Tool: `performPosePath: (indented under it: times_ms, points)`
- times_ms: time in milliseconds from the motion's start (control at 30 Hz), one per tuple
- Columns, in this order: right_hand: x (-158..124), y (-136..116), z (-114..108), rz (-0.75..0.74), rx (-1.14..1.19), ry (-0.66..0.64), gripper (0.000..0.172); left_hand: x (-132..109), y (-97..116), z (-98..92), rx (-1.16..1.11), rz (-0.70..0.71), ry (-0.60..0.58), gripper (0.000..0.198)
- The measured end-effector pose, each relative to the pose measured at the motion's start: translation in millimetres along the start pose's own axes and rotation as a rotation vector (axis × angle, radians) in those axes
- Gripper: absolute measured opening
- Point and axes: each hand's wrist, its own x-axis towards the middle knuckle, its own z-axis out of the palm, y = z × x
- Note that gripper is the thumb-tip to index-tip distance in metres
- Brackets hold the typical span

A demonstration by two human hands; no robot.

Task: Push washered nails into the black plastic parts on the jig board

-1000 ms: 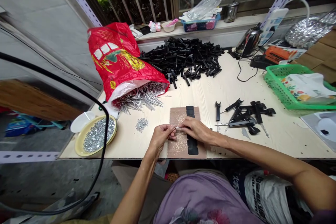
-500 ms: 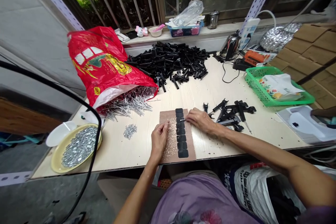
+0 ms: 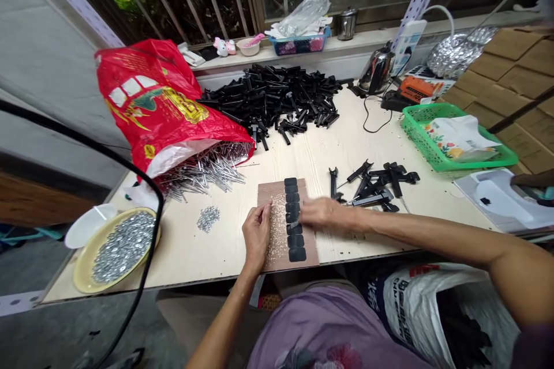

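Observation:
A brown board (image 3: pixel 312 251) lies near the table's front edge, with a column of rounded black pads (image 3: pixel 297 254) along it and many tiny pale grains (image 3: pixel 277 236) to their left. At the board's left side, my left hand (image 3: pixel 256 235) has thumb and fingertips pinched together; anything between them is too small to make out. My right hand (image 3: pixel 322 214), smeared by motion, is closed over the right side of the pads. A thin metal piece shows faintly at its fingertips, over the middle pads. Several black plastic parts with metal shafts (image 3: pixel 372 187) lie right of this hand.
A red bag (image 3: pixel 151 92) spills metal rods (image 3: pixel 203 170) at left. Below it are a small heap of metal pieces (image 3: pixel 208 218) and a yellow bowl (image 3: pixel 82 268) of shiny pieces. Black parts (image 3: pixel 277 95) are piled behind; a green basket (image 3: pixel 433 155) stands right. A black cable (image 3: pixel 151 242) crosses at left.
My right hand has moved toward me along the column of pads, from the upper ones to the middle ones. My left hand stays pinched at the board's left side. The view has shifted slightly.

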Motion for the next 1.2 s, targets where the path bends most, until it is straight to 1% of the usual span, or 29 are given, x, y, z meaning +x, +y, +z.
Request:
performPosePath:
  times_ms: [67, 100, 233, 333, 367, 467, 533, 667, 733, 833, 900, 967, 1000, 1067, 1100, 1133, 1200]
  points:
    - [1.9, 2.0, -0.2, 0.214, 0.047, 0.06, 0.031, -0.4, -0.9, 0.5, 0.003, 0.002, 0.01, 0.034]
    - [2.7, 1.0, 0.5, 0.272, 0.084, 0.066, 0.031, -0.7, -1.1, 0.7, -0.001, 0.0, 0.011, 0.034]
    - [3.6, -7.8, 2.1, 0.191, 0.18, -0.003, 0.034, -1.7, 0.0, 1.3, -0.014, -0.002, 0.009, 0.033]
    - [3.9, -4.3, -5.3, 0.252, 0.152, 0.03, 0.032, -1.7, 1.5, 1.7, -0.003, 0.009, 0.019, 0.033]
    - [3.5, -2.0, -8.0, 0.236, 0.133, 0.021, 0.033, -1.6, 2.0, 1.8, 0.001, 0.011, 0.018, 0.033]
    - [1.0, 0.6, -10.5, 0.091, 0.085, -0.05, 0.034, -1.3, 3.7, 1.9, 0.011, 0.007, 0.012, 0.033]
    - [-0.3, -1.8, -6.9, 0.047, 0.069, -0.082, 0.033, -1.2, 4.6, 1.9, 0.017, 0.006, 0.006, 0.032]
    - [1.8, -6.7, 1.2, 0.115, 0.086, -0.066, 0.034, -1.3, 5.3, 1.8, 0.009, 0.02, -0.003, 0.032]
    - [1.5, -5.1, -1.1, 0.146, 0.139, -0.058, 0.034, -2.0, 5.1, 1.5, -0.005, 0.01, 0.005, 0.031]
    - [-10.6, 5.5, -17.6, 0.243, 0.183, -0.05, 0.029, -4.4, 5.0, 0.9, -0.049, -0.019, 0.013, 0.031]
    - [-25.1, 18.6, -35.2, 0.356, 0.11, -0.064, 0.027, -6.0, 5.1, 0.5, -0.092, -0.036, 0.011, 0.03]
    - [-36.2, 33.4, -53.3, 0.459, 0.002, -0.143, 0.026, -6.4, 5.1, -0.1, -0.132, -0.05, 0.01, 0.029]
    - [-37.2, 39.3, -60.8, 0.488, -0.057, -0.171, 0.025, -6.3, 5.1, -0.5, -0.144, -0.055, 0.011, 0.029]
    - [-25.5, 44.5, -69.4, 0.503, -0.161, -0.16, 0.023, -5.9, 5.2, -1.9, -0.173, -0.058, 0.017, 0.029]
    - [-12.0, 43.6, -69.1, 0.497, -0.176, -0.135, 0.024, -5.8, 5.2, -2.7, -0.193, -0.056, 0.021, 0.029]
    - [6.3, 41.1, -65.4, 0.485, -0.165, -0.103, 0.025, -5.8, 5.3, -3.5, -0.212, -0.053, 0.025, 0.029]
    - [53.8, 35.6, -48.1, 0.46, -0.087, -0.049, 0.028, -6.3, 5.4, -4.9, -0.243, -0.045, 0.03, 0.028]
